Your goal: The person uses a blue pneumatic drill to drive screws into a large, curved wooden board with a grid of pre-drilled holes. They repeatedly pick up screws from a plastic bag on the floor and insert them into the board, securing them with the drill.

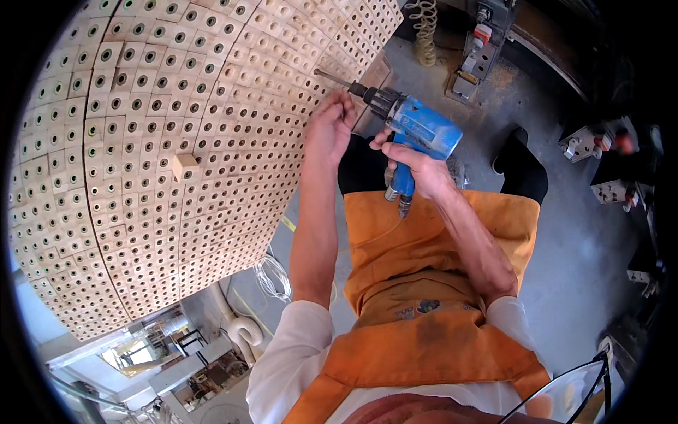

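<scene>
My right hand (417, 164) grips a blue air-powered driver (427, 127) by its handle, with a finger near the trigger. A long thin bit (333, 78) sticks out of its dark nose and points left at the wooden blocks (261, 141). Close beside the bit, my left hand (332, 120) has its fingers curled together; whatever they pinch, if anything, is too small to make out. These pale blocks are stacked in tight rows. Many have a dark-ringed round insert in the hole, while others toward the top show plain holes. Whether the bit touches a block is unclear.
One loose wooden block (185, 167) juts from the stack. An orange apron (438, 233) covers my lap. A coiled hose (425, 32) hangs at the top, beside metal machine parts (480, 53). More fixtures (586, 141) line the right. White cable (272, 277) lies on the grey floor.
</scene>
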Motion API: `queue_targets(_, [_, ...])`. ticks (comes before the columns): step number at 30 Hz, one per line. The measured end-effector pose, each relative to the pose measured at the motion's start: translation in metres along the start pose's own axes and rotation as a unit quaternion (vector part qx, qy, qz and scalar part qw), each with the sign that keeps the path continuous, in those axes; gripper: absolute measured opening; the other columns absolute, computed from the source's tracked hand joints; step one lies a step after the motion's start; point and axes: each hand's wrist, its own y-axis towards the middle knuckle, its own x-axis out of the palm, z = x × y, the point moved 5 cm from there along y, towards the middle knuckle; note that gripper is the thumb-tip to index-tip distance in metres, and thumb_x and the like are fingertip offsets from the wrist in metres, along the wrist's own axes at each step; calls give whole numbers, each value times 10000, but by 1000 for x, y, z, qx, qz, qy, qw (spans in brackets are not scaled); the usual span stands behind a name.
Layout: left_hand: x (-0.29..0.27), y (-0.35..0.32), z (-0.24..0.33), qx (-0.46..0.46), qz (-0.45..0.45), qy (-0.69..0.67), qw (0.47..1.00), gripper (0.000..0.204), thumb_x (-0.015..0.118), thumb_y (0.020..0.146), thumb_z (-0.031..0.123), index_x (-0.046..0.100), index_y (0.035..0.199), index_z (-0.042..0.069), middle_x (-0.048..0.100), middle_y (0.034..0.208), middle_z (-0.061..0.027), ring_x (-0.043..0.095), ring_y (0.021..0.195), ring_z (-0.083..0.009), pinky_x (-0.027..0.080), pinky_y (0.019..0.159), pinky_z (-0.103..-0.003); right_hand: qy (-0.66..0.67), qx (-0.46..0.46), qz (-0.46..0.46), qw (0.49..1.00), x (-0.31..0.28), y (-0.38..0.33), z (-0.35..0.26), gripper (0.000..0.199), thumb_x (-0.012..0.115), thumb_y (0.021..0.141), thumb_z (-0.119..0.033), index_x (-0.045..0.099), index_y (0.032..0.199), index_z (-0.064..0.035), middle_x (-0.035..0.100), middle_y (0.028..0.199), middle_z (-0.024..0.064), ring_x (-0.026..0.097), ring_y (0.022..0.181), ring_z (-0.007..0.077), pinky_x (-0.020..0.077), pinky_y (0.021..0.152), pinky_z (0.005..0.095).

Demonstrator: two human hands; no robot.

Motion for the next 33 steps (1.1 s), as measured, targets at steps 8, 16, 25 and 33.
queue_targets(8, [-25,-21,-27,-86,-45,8,995,219,482,975,162,530,1102,-10,555,916,-39,465,675,-63,405,556,-172,11,-13,-13,1000,0,4,7,221,642,842,-52,593,1057,-40,662,989,52,642,959,163,458,660,261])
queue_targets(16, [-6,-36,-19,-85,-68,72,991,323,490,986,262,538,1185,13,564,877,-14,479,652,-65,379,528,-188,-17,-31,-14,999,0,-8,-1,234,637,855,-57,599,1085,-42,663,1031,76,642,979,178,468,678,266])
queue_targets(25, [11,0,5,-43,13,43,998,308,536,967,287,540,1115,17,502,777,16,419,599,-52,362,509,-183,50,0,30,998,-28,-39,0,252,623,850,-11,576,1094,-55,644,1052,75,635,996,198,465,649,271])
queue_targets(33, [25,7,17,-44,-40,55,997,290,563,954,255,578,1090,0,537,792,-4,456,636,-69,384,538,-187,75,10,4,997,-40,-38,5,275,632,844,-13,556,1105,-54,643,1063,96,633,1010,220,460,648,278])
